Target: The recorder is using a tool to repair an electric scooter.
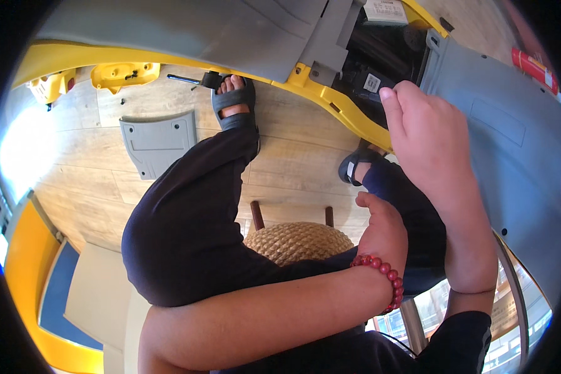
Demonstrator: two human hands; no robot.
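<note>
My right hand (421, 134) reaches up into an opening in a large yellow and grey plastic body (330, 100). Its thumb presses on a black part (369, 84) with a white label, and its fingers curl around that part's far side. My left hand (383, 230), with a red bead bracelet (386, 274) on the wrist, rests against my right knee; its fingers are hidden behind the palm. I sit on a woven stool (299, 240) with my legs in dark trousers and my feet in grey sandals (234, 103).
On the wooden floor lie a grey plastic panel (159, 143), two yellow plastic parts (124, 75), a black-handled tool (190, 79) and a small screw (123, 100). A grey panel (511, 143) of the body fills the right side, with a red cylinder (533, 65) beyond it.
</note>
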